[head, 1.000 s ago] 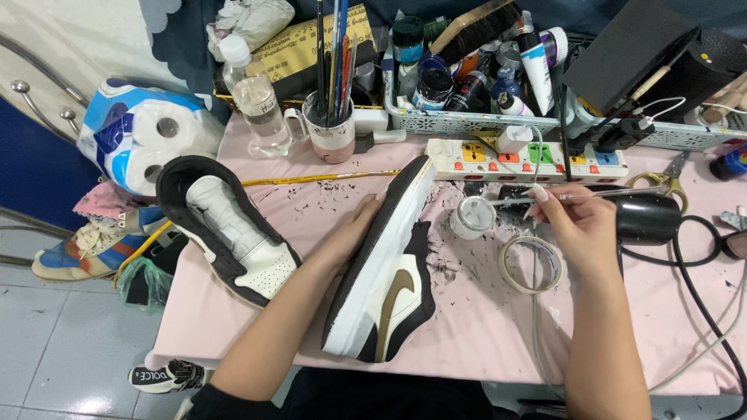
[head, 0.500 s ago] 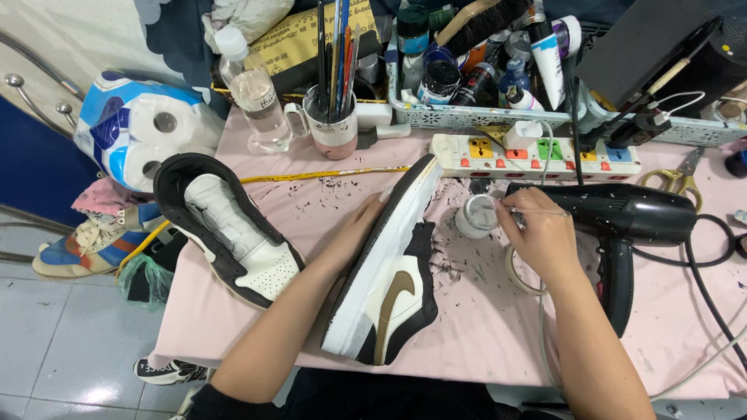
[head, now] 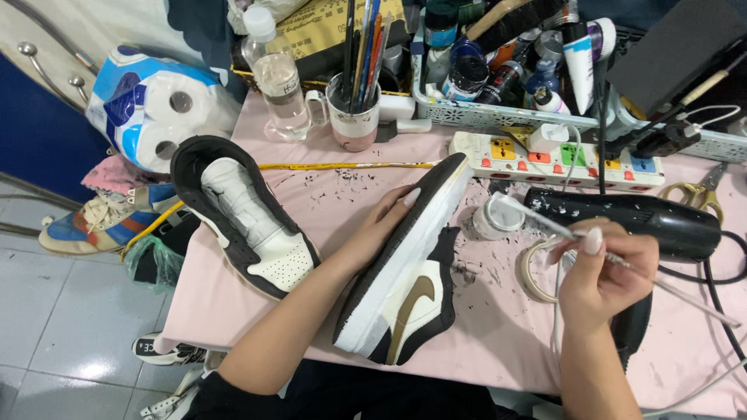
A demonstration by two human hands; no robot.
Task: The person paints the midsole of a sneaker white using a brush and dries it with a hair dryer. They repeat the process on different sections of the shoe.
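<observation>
With our left hand [head: 387, 222] spread flat against the black, white and tan leather sneaker [head: 408, 272] propped on edge on the pink table cover [head: 498, 342], and our right hand [head: 603, 272] pinching a thin paintbrush [head: 545, 225] over the small white paint jar [head: 498, 218], we judge that a loaded tip could drip onto the cover, or the sneaker could tip over.

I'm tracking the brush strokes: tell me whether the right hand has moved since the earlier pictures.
Yes. The right hand, holding the thin brush, has drawn back from the small white jar toward the person.
</observation>
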